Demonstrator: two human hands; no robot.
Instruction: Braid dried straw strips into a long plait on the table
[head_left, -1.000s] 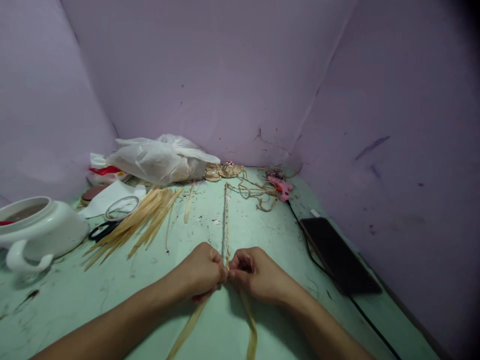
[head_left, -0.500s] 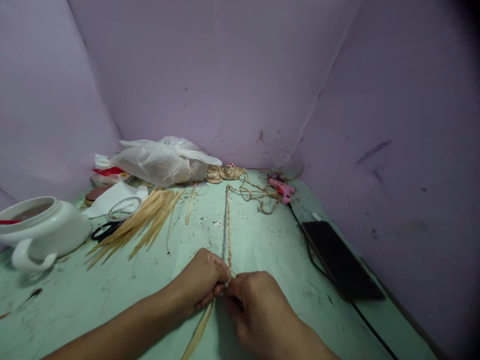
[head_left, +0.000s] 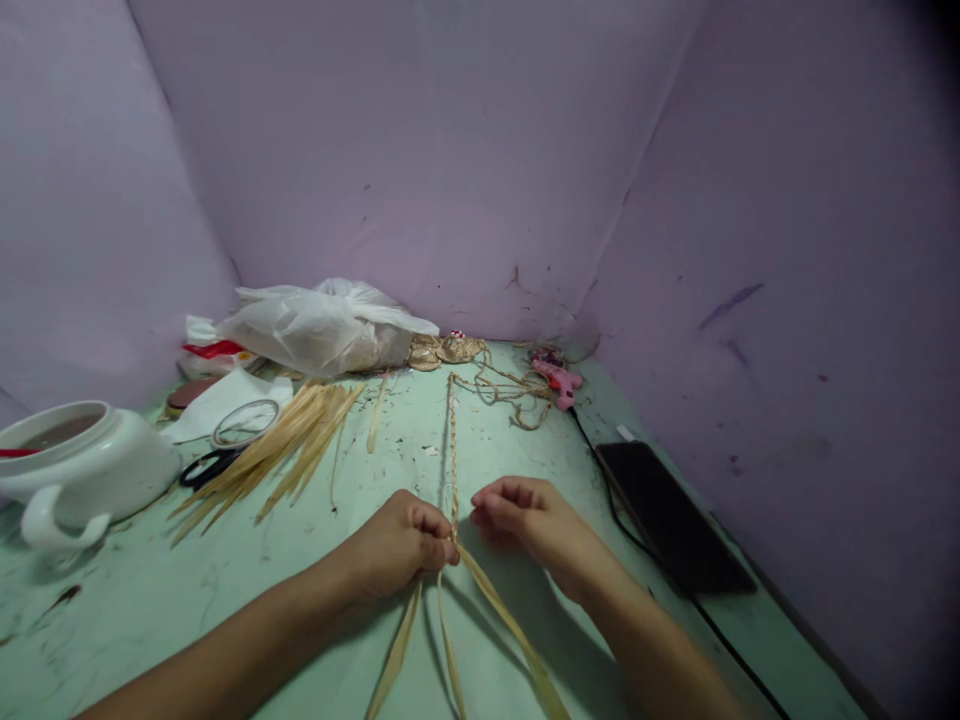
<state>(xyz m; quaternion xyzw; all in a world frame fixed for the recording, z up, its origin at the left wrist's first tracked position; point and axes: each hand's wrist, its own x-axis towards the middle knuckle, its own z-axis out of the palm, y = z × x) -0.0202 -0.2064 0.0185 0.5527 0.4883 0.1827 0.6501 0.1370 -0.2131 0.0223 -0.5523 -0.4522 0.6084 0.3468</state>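
Observation:
A thin braid of straw-coloured strips [head_left: 453, 450] runs straight toward me over the table. My left hand [head_left: 409, 545] pinches its near end between thumb and fingers. From that pinch, three loose strips fan out toward me: one to the left, a narrow one in the middle, and a wider strip [head_left: 510, 620] to the right. My right hand [head_left: 517, 510] hovers just right of the braid, apart from it. Its fingers are loosely curled, with nothing visible in them.
Left on the green table [head_left: 285, 620] are a bundle of dry strips [head_left: 289, 440], black-handled scissors [head_left: 210, 467], a clear ring [head_left: 245, 423] and a white pot [head_left: 112, 470]. A plastic bag [head_left: 322, 330], pink glue gun [head_left: 559, 382], tangled cord [head_left: 502, 385] and dark flat device [head_left: 671, 510] lie farther off.
My right hand has left the braid's end and moved up and right, letting go. Loose strips now show below my left hand, which keeps its pinch. The view has shifted slightly.

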